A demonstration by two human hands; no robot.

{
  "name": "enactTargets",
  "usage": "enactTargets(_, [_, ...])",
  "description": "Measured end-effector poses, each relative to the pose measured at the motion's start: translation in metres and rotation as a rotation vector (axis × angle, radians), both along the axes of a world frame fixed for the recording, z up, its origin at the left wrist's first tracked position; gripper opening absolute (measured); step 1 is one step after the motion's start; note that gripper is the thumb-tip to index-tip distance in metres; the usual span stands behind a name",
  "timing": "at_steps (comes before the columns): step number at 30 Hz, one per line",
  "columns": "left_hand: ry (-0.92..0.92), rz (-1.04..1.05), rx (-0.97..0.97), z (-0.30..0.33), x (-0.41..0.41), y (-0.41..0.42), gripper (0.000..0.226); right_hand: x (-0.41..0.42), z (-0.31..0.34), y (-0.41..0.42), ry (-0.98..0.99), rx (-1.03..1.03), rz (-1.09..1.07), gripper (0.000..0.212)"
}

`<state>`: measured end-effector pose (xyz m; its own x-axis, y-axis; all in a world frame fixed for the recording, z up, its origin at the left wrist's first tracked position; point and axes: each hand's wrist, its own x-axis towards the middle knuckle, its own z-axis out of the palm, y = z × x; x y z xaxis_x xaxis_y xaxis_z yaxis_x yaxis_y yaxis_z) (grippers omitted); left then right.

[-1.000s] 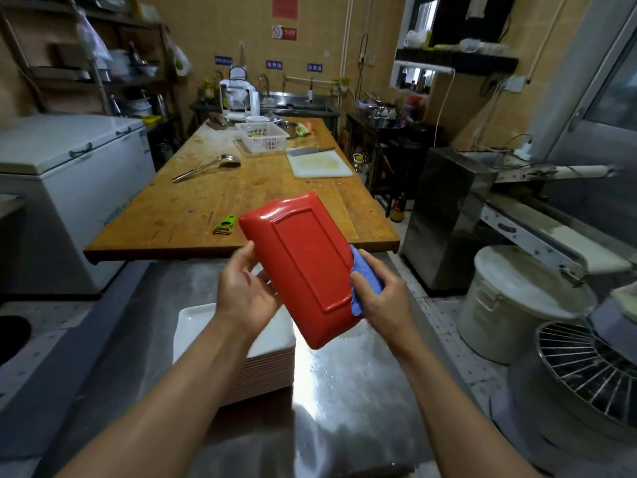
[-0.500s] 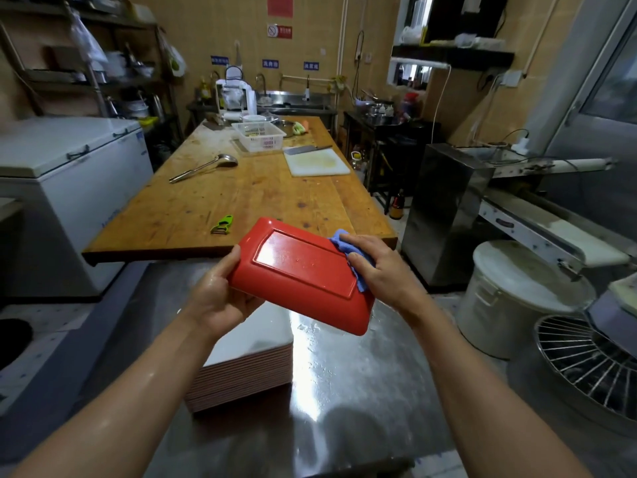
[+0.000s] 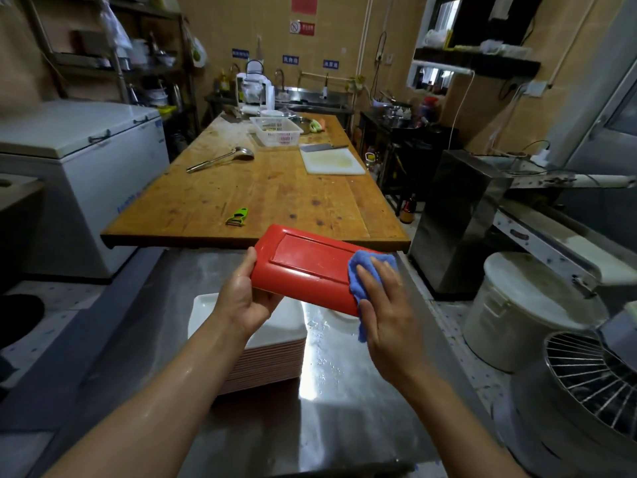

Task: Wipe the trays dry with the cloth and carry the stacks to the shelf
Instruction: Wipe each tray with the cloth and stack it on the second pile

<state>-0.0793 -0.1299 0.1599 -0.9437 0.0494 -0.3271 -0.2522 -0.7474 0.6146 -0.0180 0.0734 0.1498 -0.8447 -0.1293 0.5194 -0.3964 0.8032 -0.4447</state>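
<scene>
**One red tray under the cloth, a stack waiting below**

Head view, the only one. Red tray (image 3: 310, 267) held bottom-up above the steel counter (image 3: 362, 408), lying much flatter than a second ago, when it stood nearly upright facing the camera. Left hand (image 3: 241, 301) gripping the tray's left end, thumb over the rim, fingers curled beneath. Right hand (image 3: 386, 312) spread flat, fingers straight, pressing the blue cloth (image 3: 365, 281) onto the tray's right end; a second ago tucked at the tray's edge, now on top of the underside. Likely meaning: underside being wiped, tray not yet dry enough to join a stack, carrying to the shelf not begun.

Below the tray, a stack of trays (image 3: 269, 357) resting on the counter, white face up, pinkish edges down the side. Wet sheen and droplets on the steel near the stack. Beyond, a long wooden table (image 3: 262, 188) with a green peeler (image 3: 238, 217), a ladle (image 3: 220, 158), a white basket (image 3: 275, 131) and a cutting board (image 3: 332, 162). Chest freezer (image 3: 79, 160) at left; metal shelving (image 3: 113, 56) in the far left corner; white lidded bucket (image 3: 531, 305) at right.
</scene>
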Motion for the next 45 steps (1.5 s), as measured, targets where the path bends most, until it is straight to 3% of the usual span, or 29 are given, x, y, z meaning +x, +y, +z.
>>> enactTargets(6, [0.109, -0.030, -0.069, 0.002, 0.010, 0.002, 0.036, -0.003, -0.014, -0.035, 0.153, 0.162, -0.054, 0.052])
enactTargets(10, [0.112, -0.087, -0.044, -0.001, 0.018, 0.006, 0.045, -0.006, -0.010, -0.073, 0.196, 0.147, 0.017, 0.050])
enactTargets(16, [0.123, -0.090, -0.084, -0.001, 0.020, 0.006, 0.046, -0.029, 0.014, -0.101, -0.026, 0.118, 0.109, 0.046])
enactTargets(22, [0.159, -0.059, -0.119, -0.008, 0.022, 0.003, 0.040, -0.058, 0.027, -0.087, -0.187, 0.147, 0.054, 0.049])
enactTargets(26, [0.149, 0.002, -0.145, -0.012, 0.020, -0.006, 0.034, -0.061, 0.012, -0.049, -0.232, 0.163, -0.061, 0.048])
enactTargets(29, [0.142, -0.003, -0.140, -0.015, 0.020, -0.005, 0.030, -0.060, 0.001, -0.028, -0.299, 0.036, -0.115, 0.046])
enactTargets(35, [0.063, 0.018, 0.014, -0.019, 0.020, 0.001, 0.025, -0.061, 0.001, -0.012, -0.240, -0.093, -0.207, 0.041])
enactTargets(39, [0.007, 0.048, 0.081, -0.018, 0.015, 0.001, 0.025, -0.047, -0.009, -0.006, -0.134, 0.173, -0.165, 0.042])
enactTargets(45, [-0.036, 0.121, 0.099, -0.017, 0.010, 0.004, 0.023, -0.018, -0.029, -0.018, -0.108, -0.149, -0.150, 0.051])
